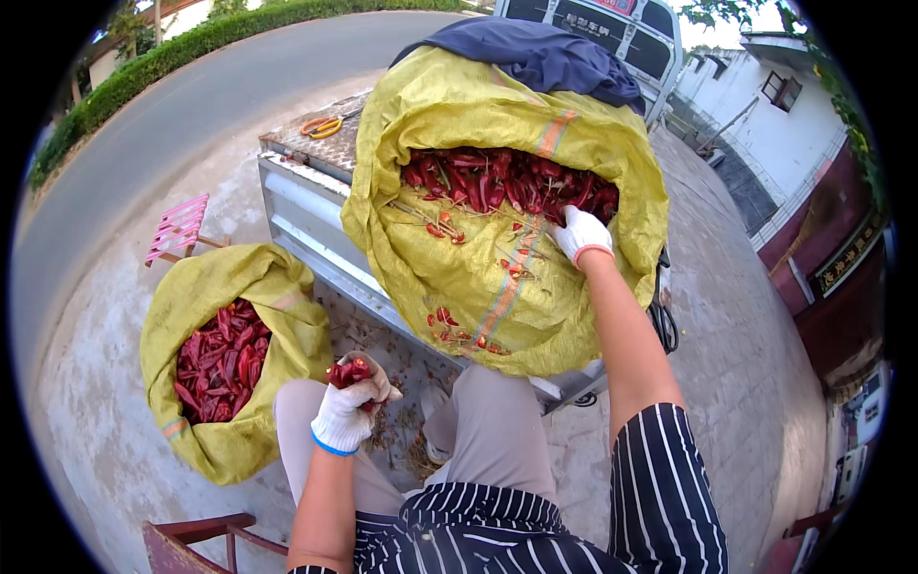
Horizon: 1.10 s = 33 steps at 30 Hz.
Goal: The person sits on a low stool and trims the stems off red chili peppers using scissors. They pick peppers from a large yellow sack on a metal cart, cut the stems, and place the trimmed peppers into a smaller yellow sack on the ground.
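Note:
My left hand (353,403), in a white knit glove with a blue cuff, holds several dried red chili peppers (349,372) above my knee. A large yellow woven sack (430,244) lies on the vehicle's bed, its mouth facing me, with red chilies (495,176) inside. At the right of that mouth is my right hand (582,231), gloved in white with a pink cuff; its fingertips touch the chilies, and whether they grip one is hidden. Stem bits and pepper caps (446,228) lie on the sack's lower flap. On the ground at left, a smaller yellow sack (297,344) holds more chilies (222,362).
Scissors with orange and yellow handles (323,128) lie on the metal truck bed (308,208). Dark blue cloth (531,54) drapes over the large sack. A pink-strapped folding stool (179,226) stands behind the small sack. A wooden chair (208,538) is at bottom left.

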Each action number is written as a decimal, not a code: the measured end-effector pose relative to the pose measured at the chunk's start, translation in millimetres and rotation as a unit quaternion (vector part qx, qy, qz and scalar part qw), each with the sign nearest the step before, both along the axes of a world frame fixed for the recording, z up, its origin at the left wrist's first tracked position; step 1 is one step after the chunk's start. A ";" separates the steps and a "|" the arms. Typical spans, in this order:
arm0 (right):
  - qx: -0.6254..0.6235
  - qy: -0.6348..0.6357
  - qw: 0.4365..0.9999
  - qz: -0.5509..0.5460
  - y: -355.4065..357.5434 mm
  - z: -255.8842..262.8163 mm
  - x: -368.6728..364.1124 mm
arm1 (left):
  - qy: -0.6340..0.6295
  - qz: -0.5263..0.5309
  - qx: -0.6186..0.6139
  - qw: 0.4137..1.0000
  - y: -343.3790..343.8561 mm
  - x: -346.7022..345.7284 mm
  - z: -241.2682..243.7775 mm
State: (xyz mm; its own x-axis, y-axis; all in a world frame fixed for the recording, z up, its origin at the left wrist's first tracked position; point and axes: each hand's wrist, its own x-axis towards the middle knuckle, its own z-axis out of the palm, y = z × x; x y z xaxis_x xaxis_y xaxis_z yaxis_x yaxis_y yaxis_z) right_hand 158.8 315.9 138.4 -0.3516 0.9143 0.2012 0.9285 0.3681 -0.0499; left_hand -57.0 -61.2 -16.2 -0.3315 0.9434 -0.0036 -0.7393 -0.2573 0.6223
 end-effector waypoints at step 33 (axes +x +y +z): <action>-0.448 -0.074 0.800 0.393 -217.9 14.6 -73.8 | 0.349 -0.047 -0.129 0.927 -0.7 37.6 33.6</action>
